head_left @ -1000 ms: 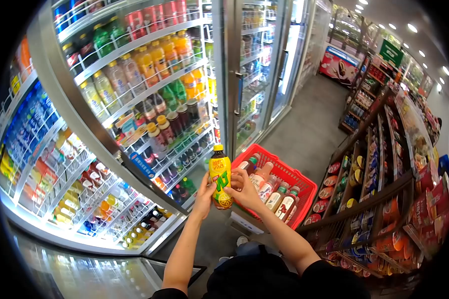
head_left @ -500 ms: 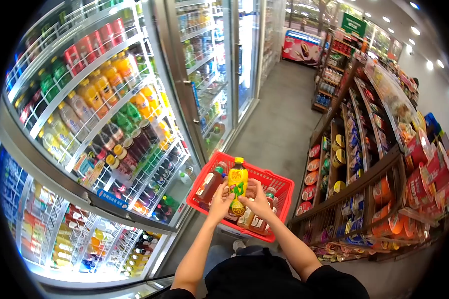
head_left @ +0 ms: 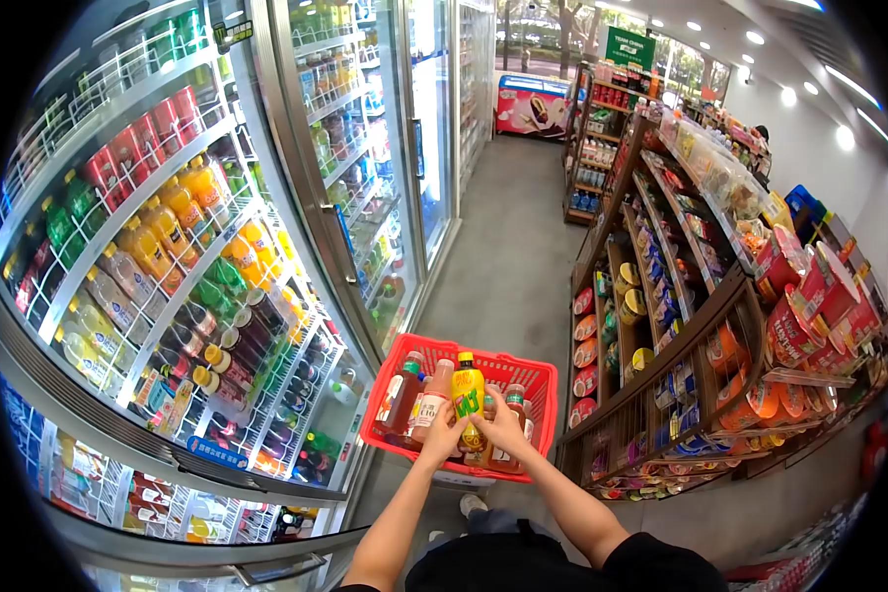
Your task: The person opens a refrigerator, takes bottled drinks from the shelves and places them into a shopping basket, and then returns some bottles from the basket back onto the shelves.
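"What do the hands grip?"

"The left hand (head_left: pixel 443 434) and right hand (head_left: pixel 504 429) are closed around a yellow bottle (head_left: pixel 470 397) from either side, just below the frame's centre. It is nearly upright, at the red basket (head_left: pixel 512 373); I cannot tell if it touches the other bottles (head_left: pixel 402 398) there."

"And the room?"

"Drinks coolers (head_left: pixel 266 128) fill the left, packed shelves (head_left: pixel 651 296) the right, with grey floor (head_left: pixel 513 217) between."

"The arms?"

"Both forearms (head_left: pixel 401 513) rise from the bottom edge and converge on the bottle."
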`<control>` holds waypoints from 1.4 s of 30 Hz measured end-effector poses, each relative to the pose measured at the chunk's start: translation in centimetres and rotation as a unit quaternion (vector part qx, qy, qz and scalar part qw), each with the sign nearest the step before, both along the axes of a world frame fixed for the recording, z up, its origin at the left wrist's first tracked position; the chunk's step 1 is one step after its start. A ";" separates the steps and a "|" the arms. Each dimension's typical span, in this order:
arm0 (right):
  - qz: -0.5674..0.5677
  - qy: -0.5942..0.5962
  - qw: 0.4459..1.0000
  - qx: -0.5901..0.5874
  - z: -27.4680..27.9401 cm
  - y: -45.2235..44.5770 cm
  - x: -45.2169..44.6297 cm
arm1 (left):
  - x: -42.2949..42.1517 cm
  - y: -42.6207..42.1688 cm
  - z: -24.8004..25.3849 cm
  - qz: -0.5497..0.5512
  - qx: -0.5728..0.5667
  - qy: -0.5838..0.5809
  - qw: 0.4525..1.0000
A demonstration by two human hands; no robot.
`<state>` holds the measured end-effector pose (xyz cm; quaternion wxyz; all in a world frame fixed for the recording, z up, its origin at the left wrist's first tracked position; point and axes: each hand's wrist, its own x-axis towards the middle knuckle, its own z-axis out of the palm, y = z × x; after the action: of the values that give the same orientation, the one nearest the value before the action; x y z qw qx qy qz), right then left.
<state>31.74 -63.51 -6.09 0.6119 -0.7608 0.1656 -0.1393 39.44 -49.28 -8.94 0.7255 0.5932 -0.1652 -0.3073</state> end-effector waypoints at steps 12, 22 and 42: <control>-0.079 0.052 0.980 -0.173 -3.4 3.4 -1.9 | -2.0 0.8 -2.2 0.028 0.158 -0.332 0.930; -0.085 -0.012 0.956 -0.279 -2.6 3.2 -1.4 | -3.0 2.6 -0.3 0.032 0.151 -0.325 0.933; 0.121 -0.144 0.968 -0.166 4.6 1.1 4.1 | -5.4 3.9 5.7 0.293 0.112 -0.143 0.939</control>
<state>35.87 -62.40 -1.49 0.5066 -0.8381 -0.0432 -0.1979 34.02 -45.34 -3.27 0.6813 0.7302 -0.0503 -0.0097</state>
